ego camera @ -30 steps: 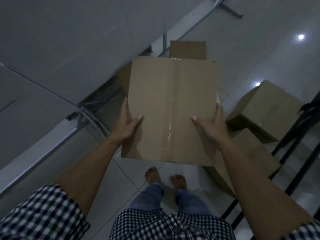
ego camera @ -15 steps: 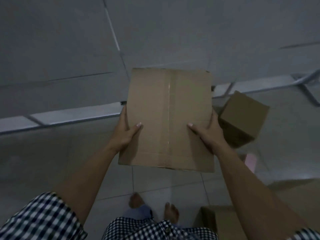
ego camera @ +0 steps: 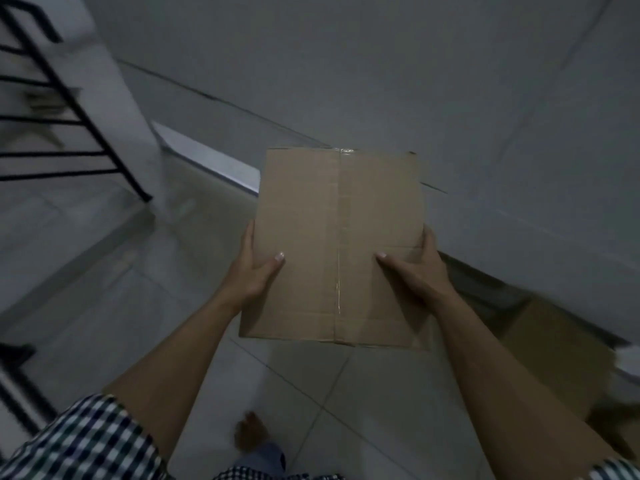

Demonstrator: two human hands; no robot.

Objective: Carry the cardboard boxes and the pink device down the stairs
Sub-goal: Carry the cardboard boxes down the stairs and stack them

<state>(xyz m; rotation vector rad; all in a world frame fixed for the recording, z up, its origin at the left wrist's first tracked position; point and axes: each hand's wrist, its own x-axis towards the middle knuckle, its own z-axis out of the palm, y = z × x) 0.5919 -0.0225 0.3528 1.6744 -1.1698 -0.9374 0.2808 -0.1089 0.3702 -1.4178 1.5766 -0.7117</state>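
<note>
Two hands carry one taped cardboard box (ego camera: 337, 247) at chest height over a pale tiled floor (ego camera: 104, 306). Since a moment ago the view has swung round: the black stair railing (ego camera: 59, 109), earlier on the right, now stands at the far left, and the small box that lay ahead on the floor is gone from sight. By my guess, the person has turned on the landing toward the stairs, with the descent not yet begun.

From left to right, the count is one railing, one left hand (ego camera: 254, 268), one carried box, one right hand (ego camera: 417, 268) and one other cardboard box (ego camera: 550, 355) on the floor at the lower right. Each hand's grip clamps a side of the carried box, thumb flat on top. The pink device is not visible.
</note>
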